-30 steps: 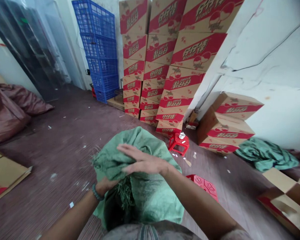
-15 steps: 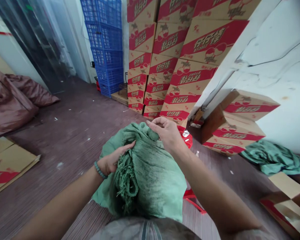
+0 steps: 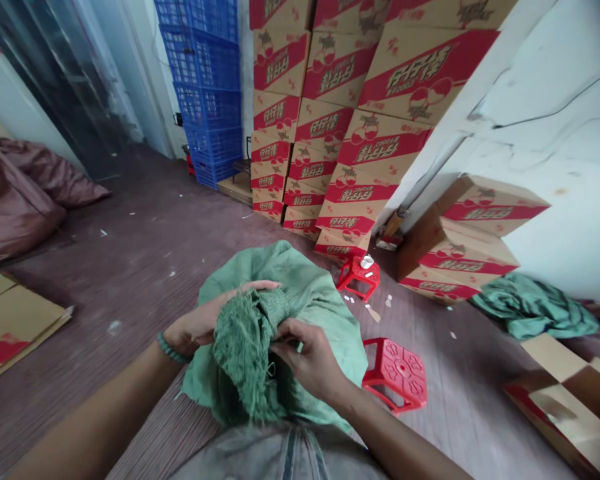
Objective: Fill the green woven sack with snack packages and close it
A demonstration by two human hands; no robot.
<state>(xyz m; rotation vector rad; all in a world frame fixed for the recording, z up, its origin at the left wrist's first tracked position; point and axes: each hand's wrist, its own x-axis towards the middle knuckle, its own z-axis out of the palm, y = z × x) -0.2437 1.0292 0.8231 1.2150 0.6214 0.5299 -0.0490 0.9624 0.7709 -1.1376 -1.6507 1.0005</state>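
Right hand (image 3: pixel 313 363) dropped from sack top, now pinching frayed woven green sack (image 3: pixel 325 307) mouth; left hand (image 3: pixel 200 323) clenched on bunched fabric.

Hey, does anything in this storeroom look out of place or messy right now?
Yes. A red stool lies tipped on its side beside the green sack, white scraps litter the floor, and the two boxes by the wall sit tilted.

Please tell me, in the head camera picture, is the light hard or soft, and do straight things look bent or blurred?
Head view: soft, even daylight, no hard shadows or glare; the stacked cartons and wall edge lean and bow outward from wide-angle distortion; the left hand, right hand and green sack are fairly sharp; the frame's corners are slightly smeared.
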